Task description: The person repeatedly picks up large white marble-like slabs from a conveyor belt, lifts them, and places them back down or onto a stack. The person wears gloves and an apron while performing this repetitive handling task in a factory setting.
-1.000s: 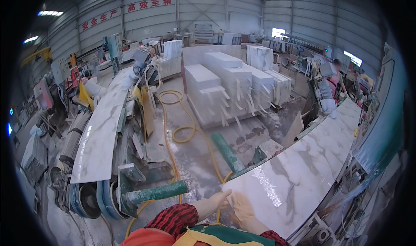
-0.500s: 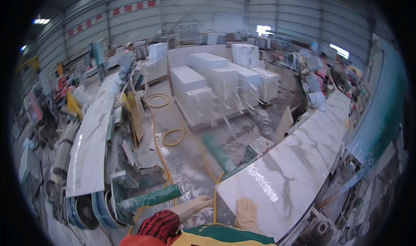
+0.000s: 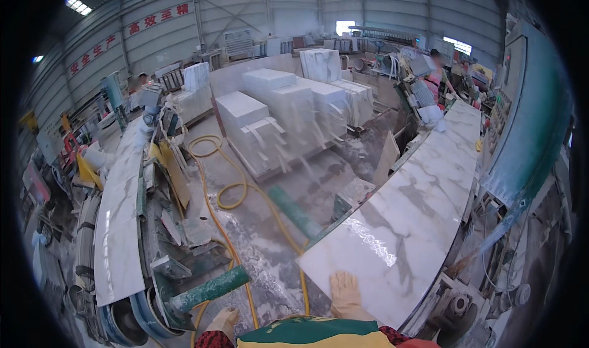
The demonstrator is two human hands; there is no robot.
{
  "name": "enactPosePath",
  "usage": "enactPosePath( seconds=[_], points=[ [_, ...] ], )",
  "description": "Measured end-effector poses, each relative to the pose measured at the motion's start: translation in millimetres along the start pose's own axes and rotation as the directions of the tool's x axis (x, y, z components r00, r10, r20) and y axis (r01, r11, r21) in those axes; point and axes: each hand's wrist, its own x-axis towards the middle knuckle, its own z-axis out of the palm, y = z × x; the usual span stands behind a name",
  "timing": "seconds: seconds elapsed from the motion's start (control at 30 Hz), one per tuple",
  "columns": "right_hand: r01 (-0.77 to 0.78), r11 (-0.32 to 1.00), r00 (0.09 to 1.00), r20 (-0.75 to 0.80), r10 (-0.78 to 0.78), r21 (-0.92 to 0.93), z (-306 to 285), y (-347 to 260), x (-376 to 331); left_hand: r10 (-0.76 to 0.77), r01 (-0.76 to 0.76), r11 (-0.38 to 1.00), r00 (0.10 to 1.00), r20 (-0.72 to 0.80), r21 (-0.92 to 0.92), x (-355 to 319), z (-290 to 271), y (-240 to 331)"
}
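Observation:
My right hand (image 3: pixel 345 291), in a cream rubber glove, rests palm down with fingers stretched on the near end of a polished white marble slab (image 3: pixel 423 207) with grey veins. The slab runs away to the far right on a machine bed. My left hand (image 3: pixel 224 321), in a similar glove, hangs low at the lower edge with its fingers curled in and nothing visible in them. Nearest to it is a green roller (image 3: pixel 211 288) on a metal frame. A second veined slab (image 3: pixel 119 244) lies on a belt conveyor (image 3: pixel 142 316) at the left.
Wrapped white blocks (image 3: pixel 285 112) stand stacked in the middle. A yellow hose (image 3: pixel 233 204) loops over the wet floor, beside another green roller (image 3: pixel 294 212). A large green machine housing (image 3: pixel 534 115) flanks the right slab. A person (image 3: pixel 437 72) stands at its far end.
My left hand has drawn back left and down, its fingers going from stretched to curled. My right hand stays flat on the slab. The view has turned to the right.

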Motion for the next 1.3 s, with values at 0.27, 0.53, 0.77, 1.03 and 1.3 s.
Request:
enactPosePath(
  seconds=[0.27, 0.53, 0.77, 1.03, 1.3],
  points=[
    [0.064, 0.992, 0.988, -0.147, -0.048, 0.111, -12, -3, 12, 0.222, -0.282, 0.931, 0.941, 0.256, 0.231, 36, -4, -27],
    [0.069, 0.996, 0.987, -0.146, -0.060, 0.056, -1, 2, 5, 0.018, -0.406, 0.662, 0.849, 0.528, 0.630, 134, -34, -54],
    [-0.057, 0.998, 0.998, 0.005, 0.057, 0.029, -2, 13, 4, -0.239, 0.321, 0.899, 0.930, 0.281, -0.298, 104, 4, -24],
    [-0.121, 0.992, 0.974, 0.190, 0.123, -0.025, -10, 20, 6, -0.201, 0.258, 0.949, 0.938, 0.284, -0.181, 35, 5, 28],
    [-0.100, 0.995, 0.977, 0.190, 0.093, 0.027, -13, 20, 11, 0.402, -0.466, 0.879, 0.837, 0.370, 0.100, 106, -2, -89]
  ],
)
